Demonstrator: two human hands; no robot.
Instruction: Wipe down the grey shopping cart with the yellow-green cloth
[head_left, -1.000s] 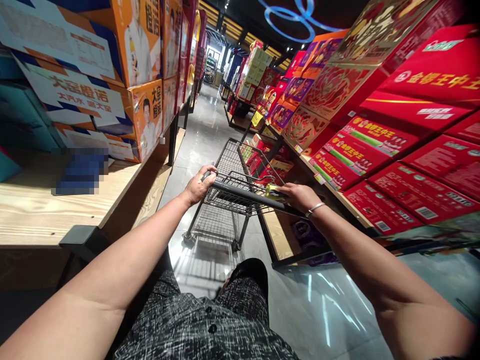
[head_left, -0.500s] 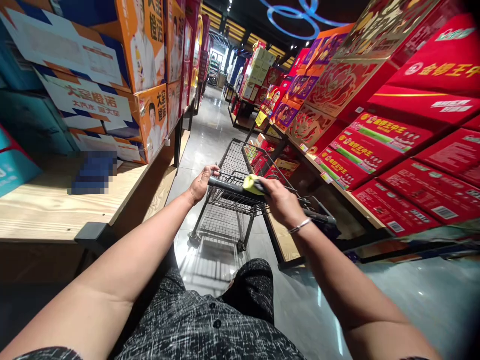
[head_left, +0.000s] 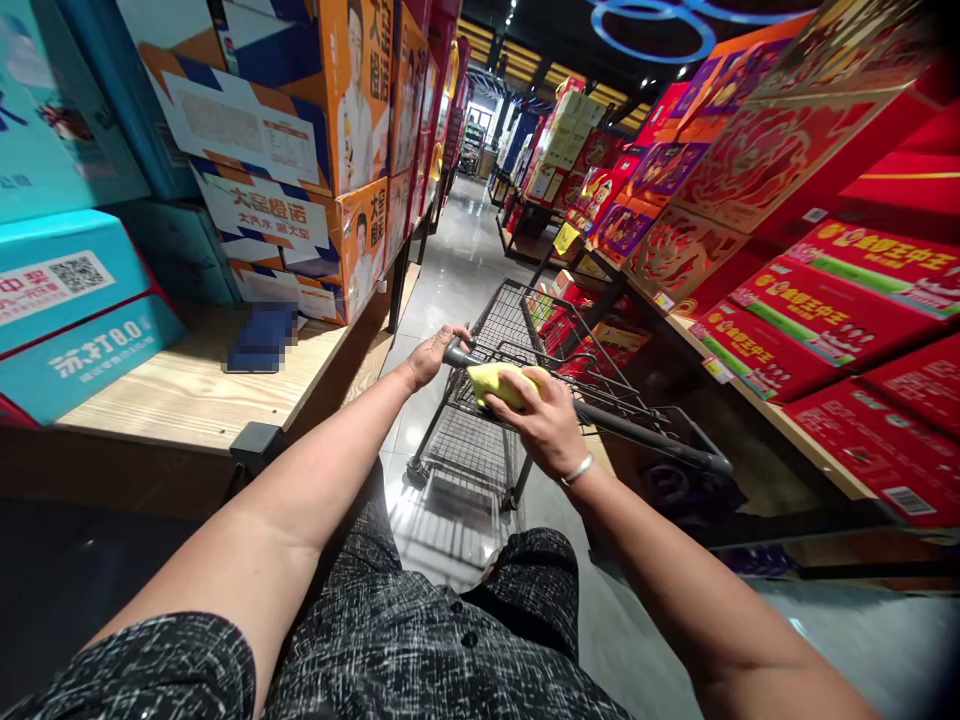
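Observation:
A black wire shopping cart (head_left: 517, 330) stands in a store aisle in front of me. My left hand (head_left: 435, 352) is wrapped round the left end of its black handle bar (head_left: 637, 432). My right hand (head_left: 541, 420) presses a yellow cloth (head_left: 493, 381) onto the bar a little right of the left hand, fingers curled over the cloth. A silver bracelet (head_left: 576, 470) sits on my right wrist. The right stretch of the bar is bare.
A wooden shelf (head_left: 187, 395) on the left carries orange and teal cartons (head_left: 75, 300). Slanted displays of red gift boxes (head_left: 810, 310) line the right side. The glossy grey floor (head_left: 457, 270) runs ahead between more stacked displays.
My right hand has slid the yellow cloth leftward along the handle bar, from its right part toward my left hand. The view has shifted left; the left hand keeps its grip.

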